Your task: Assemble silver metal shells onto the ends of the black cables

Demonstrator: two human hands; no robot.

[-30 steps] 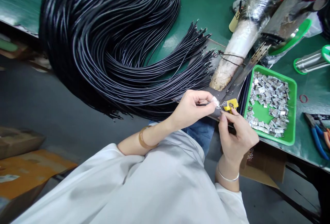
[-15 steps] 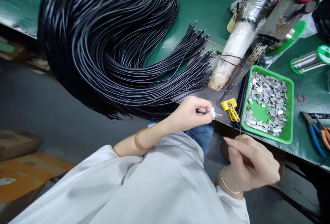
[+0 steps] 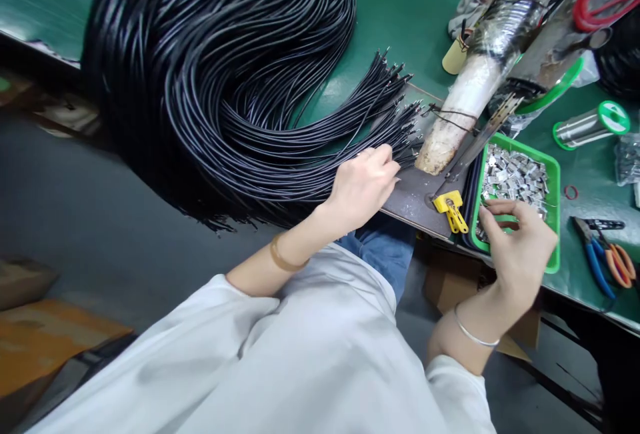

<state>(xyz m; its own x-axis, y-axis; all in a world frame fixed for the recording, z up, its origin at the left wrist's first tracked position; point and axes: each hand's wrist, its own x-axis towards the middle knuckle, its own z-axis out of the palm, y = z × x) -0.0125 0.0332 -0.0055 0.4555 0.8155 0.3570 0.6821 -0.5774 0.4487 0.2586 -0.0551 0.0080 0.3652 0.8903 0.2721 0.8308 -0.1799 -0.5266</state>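
My left hand [image 3: 364, 184] rests on the front edge of the bundle of black cables [image 3: 240, 107], close to the cut ends. Its fingers are curled closed, and whatever lies inside them is hidden. Over the left side of the green tray [image 3: 554, 221], my right hand [image 3: 523, 244] has thumb and forefinger pinched together. Anything between those tips is too small to name. Small silvery metal pieces [image 3: 517, 174] fill much of the tray. A yellow clip [image 3: 451, 211] sits at the bench edge between my hands.
A pale wrapped tube [image 3: 453, 114] slants down to the bench behind the clip. Right of the tray lie a solder spool [image 3: 590, 125], a red ring [image 3: 571, 192], blue-handled pliers [image 3: 595, 261] and an orange-handled tool [image 3: 621, 264]. Cardboard boxes [image 3: 65, 341] stand on the floor.
My left hand has moved up and left from the bench edge onto the bundle; the cable with a white piece no longer shows. My right hand has risen from below the bench edge to the tray.
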